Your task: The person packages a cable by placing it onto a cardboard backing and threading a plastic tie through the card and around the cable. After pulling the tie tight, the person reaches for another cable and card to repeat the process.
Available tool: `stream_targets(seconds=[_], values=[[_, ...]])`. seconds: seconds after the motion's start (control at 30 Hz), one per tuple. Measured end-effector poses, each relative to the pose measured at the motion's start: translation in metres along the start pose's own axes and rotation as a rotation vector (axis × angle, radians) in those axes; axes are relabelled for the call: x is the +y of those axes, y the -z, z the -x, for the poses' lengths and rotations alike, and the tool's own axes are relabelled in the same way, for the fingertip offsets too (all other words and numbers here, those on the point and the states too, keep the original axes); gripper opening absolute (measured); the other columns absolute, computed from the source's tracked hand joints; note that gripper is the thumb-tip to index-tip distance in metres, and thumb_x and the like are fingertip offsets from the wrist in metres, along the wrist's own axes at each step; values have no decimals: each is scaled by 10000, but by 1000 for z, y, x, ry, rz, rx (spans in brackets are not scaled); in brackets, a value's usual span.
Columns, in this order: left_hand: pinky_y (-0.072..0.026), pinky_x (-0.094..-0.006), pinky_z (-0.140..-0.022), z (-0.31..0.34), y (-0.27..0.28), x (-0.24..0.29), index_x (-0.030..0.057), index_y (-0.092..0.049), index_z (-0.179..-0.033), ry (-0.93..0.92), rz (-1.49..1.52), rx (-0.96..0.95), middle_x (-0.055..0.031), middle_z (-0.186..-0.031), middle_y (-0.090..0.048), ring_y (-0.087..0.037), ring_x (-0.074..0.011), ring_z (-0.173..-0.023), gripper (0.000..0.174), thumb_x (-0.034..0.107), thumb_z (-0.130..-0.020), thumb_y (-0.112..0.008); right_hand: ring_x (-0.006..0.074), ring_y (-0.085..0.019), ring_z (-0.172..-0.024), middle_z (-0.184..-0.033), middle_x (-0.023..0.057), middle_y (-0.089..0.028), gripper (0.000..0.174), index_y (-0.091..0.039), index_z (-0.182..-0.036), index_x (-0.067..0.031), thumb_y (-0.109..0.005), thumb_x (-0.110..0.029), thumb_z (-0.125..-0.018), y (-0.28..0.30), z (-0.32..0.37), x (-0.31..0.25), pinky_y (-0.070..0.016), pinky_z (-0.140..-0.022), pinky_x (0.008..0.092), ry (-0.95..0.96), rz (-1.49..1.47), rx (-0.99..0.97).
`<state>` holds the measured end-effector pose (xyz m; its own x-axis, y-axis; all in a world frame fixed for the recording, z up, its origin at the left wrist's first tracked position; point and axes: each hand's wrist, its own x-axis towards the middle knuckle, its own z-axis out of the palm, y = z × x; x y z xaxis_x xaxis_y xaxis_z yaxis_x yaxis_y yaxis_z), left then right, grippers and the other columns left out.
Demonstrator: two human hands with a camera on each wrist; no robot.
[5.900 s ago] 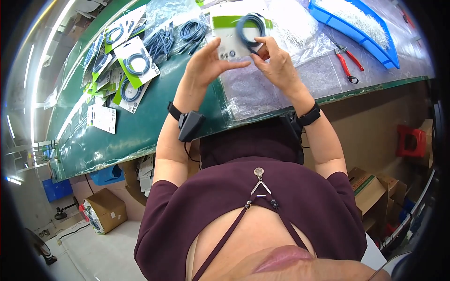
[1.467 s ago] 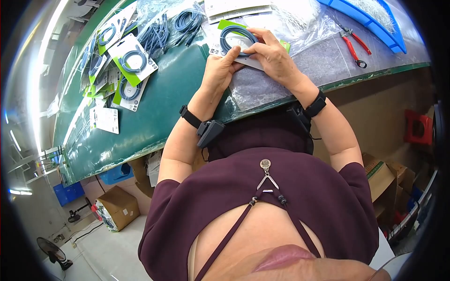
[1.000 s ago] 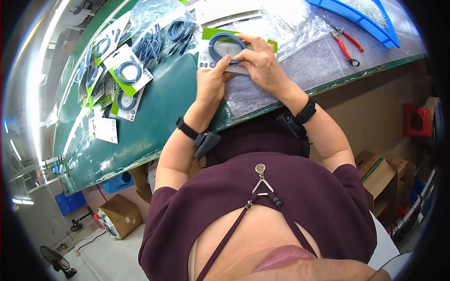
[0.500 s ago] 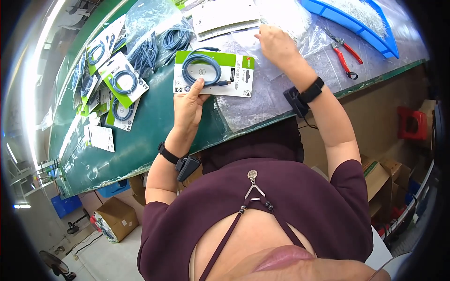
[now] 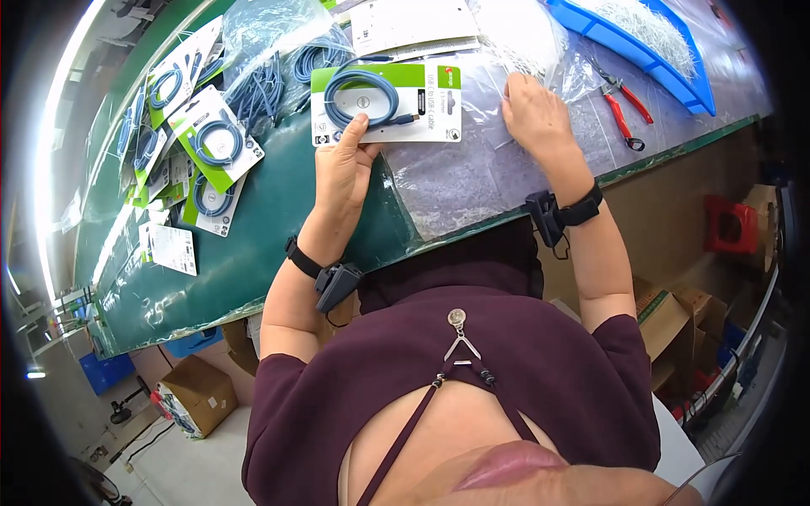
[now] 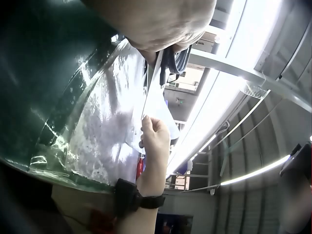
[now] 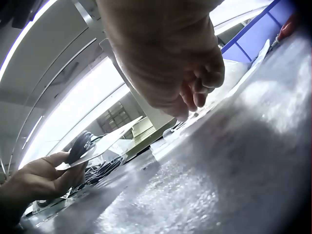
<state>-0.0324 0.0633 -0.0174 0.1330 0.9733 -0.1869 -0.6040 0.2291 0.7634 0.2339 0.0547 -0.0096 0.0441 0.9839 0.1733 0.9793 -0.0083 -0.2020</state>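
Note:
My left hand (image 5: pixel 342 175) grips a white and green cable card (image 5: pixel 439 118), its thumb pressing on the front. A coiled blue USB-C cable (image 5: pixel 388 88) lies on the card's face, its plug end pointing right. In the right wrist view the card (image 7: pixel 105 146) appears edge-on, raised above the table. My right hand (image 5: pixel 540 118), fingers curled in, is just below the pile of thin white plastic ties (image 5: pixel 523 42). A small whitish strip end (image 7: pixel 194 115) shows at its fingertips, mostly hidden by the fingers.
Carded cables (image 5: pixel 215 139) lie heaped at the left, beside loose blue cables (image 5: pixel 257 88). Blank white cards (image 5: pixel 413 25) are stacked at the back. Red-handled cutters (image 5: pixel 624 118) and a blue tray (image 5: pixel 582 32) of white strips are at the right. The table edge (image 5: pixel 472 221) runs in front.
Both hands were on the cable and card; the right hand has let go, reached to the white ties and drawn back slightly. The left hand has brought the card left and turned its face up.

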Motion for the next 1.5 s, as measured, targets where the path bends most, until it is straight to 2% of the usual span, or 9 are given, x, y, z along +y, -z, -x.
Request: stream_targets(seconds=[0.13,0.27,0.43,0.53,0.57,0.67,0.8,0.93,1.5], values=[[-522,-409,-856,-6,1,-6,35,-511,-1170,13,18,6,-96,-1089,-609,-619,-230,-978,306,34,-878,-601,376,-626,-798,-908,193,-616,225,-547,-886,-15,-631,-217,-831,-4,-13,-15,-510,-717,442,-74,-48,81],[-506,-427,-875,-14,1,-7,58,-514,-1171,80,98,-37,-85,-1085,-611,-607,-236,-1004,325,39,-866,-622,370,-625,-808,-884,170,-624,215,-537,-890,-33,-626,-223,-844,-27,-17,1,-501,-709,458,-13,-52,121],[-498,-411,-854,-15,-19,-9,72,-553,-1117,135,182,43,-77,-1039,-626,-602,-213,-977,283,56,-852,-650,318,-638,-768,-835,130,-628,146,-581,-895,-37,-641,-159,-841,6,23,-3,-497,-653,411,-40,-127,23],[-491,-376,-805,-20,-19,-18,79,-594,-1045,295,328,30,-70,-976,-638,-593,-175,-908,216,95,-845,-674,196,-589,-629,-769,82,-613,87,-634,-874,-32,-673,-58,-801,16,44,-2,-450,-552,312,164,-614,253],[-491,-376,-805,-17,-25,-17,79,-594,-1045,297,325,32,-70,-976,-638,-593,-175,-908,216,95,-845,-674,196,-589,-629,-769,82,-613,87,-634,-874,-32,-673,-58,-801,19,49,-5,-450,-552,312,160,-617,252],[-486,-332,-750,-7,-49,-13,69,-616,-982,410,451,13,-61,-918,-639,-571,-154,-839,157,129,-850,-676,97,-461,-531,-748,35,-597,105,-671,-844,-35,-693,18,-757,23,58,-27,-363,-483,235,73,-798,263],[-489,-309,-715,-5,-55,-12,42,-610,-999,513,689,-139,-65,-941,-631,-550,-163,-818,187,147,-856,-668,70,-393,-493,-737,13,-591,106,-668,-835,-41,-690,26,-756,23,56,-38,-324,-455,223,137,-880,344],[-489,-280,-682,0,-66,-8,15,-606,-1014,582,857,-160,-75,-970,-620,-519,-169,-784,210,150,-862,-657,69,-404,-492,-732,7,-592,111,-672,-837,-47,-694,25,-754,28,51,-41,-327,-451,223,164,-893,421],[-478,-261,-660,2,-67,-17,2,-600,-1012,589,872,-123,-65,-921,-596,-492,-156,-759,226,158,-859,-659,65,-428,-510,-718,7,-588,129,-678,-843,-53,-699,25,-743,26,47,-45,-332,-449,227,180,-885,417]])
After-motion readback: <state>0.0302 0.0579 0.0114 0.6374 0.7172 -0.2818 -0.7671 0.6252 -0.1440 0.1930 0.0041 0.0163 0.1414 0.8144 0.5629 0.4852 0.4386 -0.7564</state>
